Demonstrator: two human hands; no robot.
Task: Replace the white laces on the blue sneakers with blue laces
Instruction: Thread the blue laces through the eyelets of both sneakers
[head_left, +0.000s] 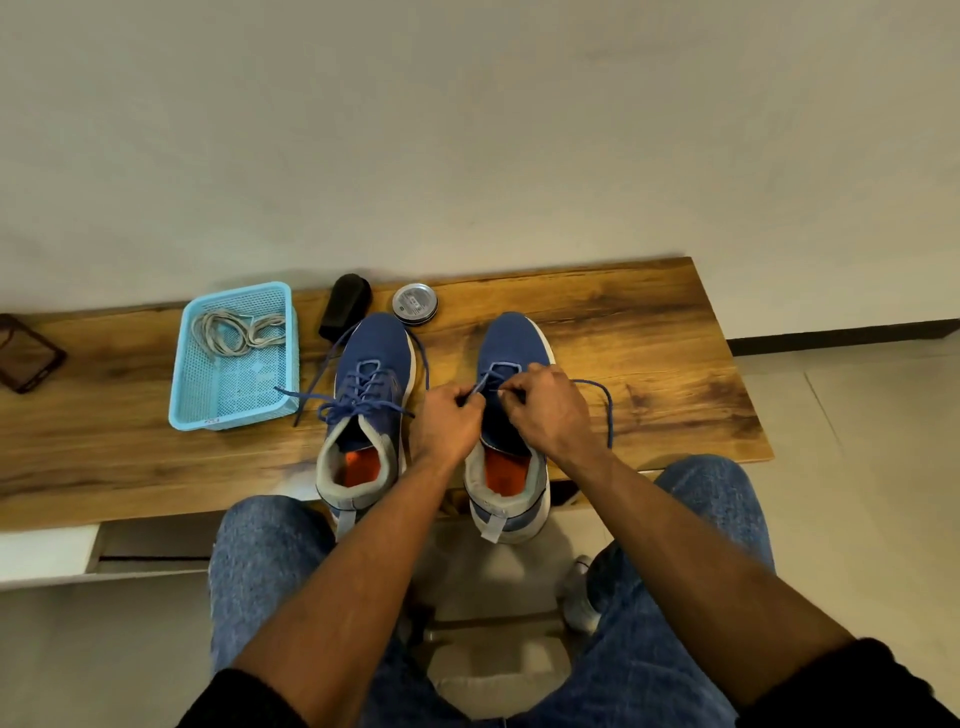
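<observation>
Two blue sneakers stood side by side on the wooden table (649, 332), toes toward the wall. The left sneaker (371, 364) was already laced in blue, its loose ends trailing toward the basket. Both hands worked over the right sneaker (511, 338): the left hand (451, 421) had its grip closed, pinching the blue lace (480, 387) near the eyelets, and the right hand (548, 410) pinched the same lace just beside it, the free end looping out past the shoe's right side. The white laces (236, 332) lay coiled in the light blue basket (228, 410) left of the shoes. A black brush (345, 306) and a round tin (414, 304) sat near the toes, and a dark phone (26, 353) lay at the far left
</observation>
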